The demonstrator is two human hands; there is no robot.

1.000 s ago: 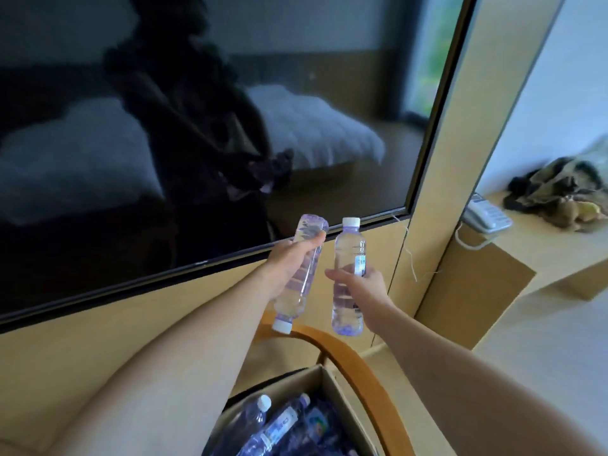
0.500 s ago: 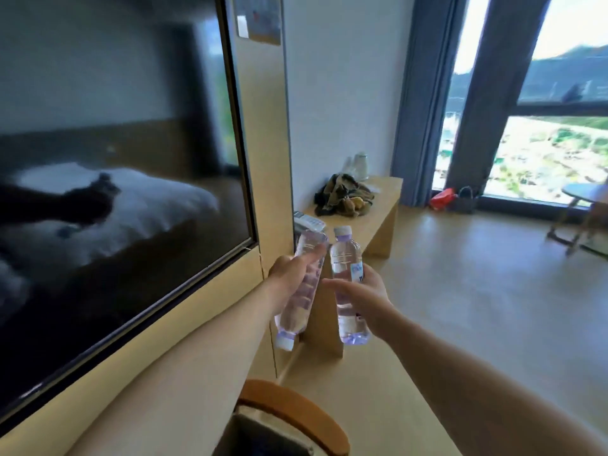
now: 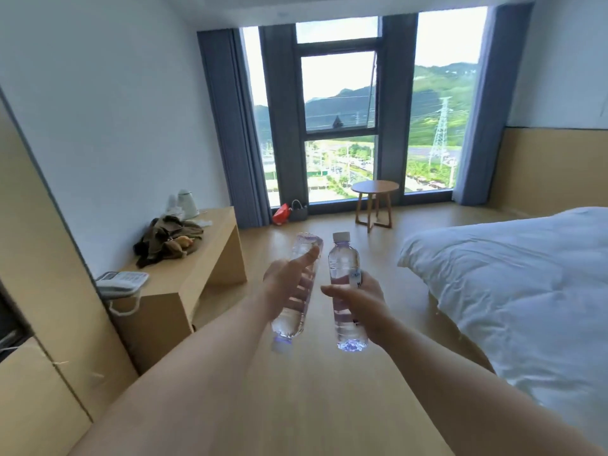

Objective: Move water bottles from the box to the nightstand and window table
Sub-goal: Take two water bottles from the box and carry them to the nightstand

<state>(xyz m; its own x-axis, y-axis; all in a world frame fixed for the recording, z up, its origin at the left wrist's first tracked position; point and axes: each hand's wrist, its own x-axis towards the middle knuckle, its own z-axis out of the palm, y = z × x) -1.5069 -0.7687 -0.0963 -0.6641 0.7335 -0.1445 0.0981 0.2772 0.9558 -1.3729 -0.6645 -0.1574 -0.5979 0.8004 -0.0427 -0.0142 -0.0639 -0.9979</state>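
My left hand grips a clear water bottle upside down, its white cap pointing at the floor. My right hand grips a second clear water bottle upright, white cap on top. Both bottles are held side by side in front of me, above the wooden floor. A small round wooden table stands by the window, straight ahead and far off. The box and any nightstand are out of view.
A wooden desk runs along the left wall with a telephone, a heap of clothes and a white kettle. A bed with white bedding fills the right. Bags lie by the window.
The view has swung right, from the dark TV and the box of bottles to the open room and window. Both hands keep their bottles in the same pose.
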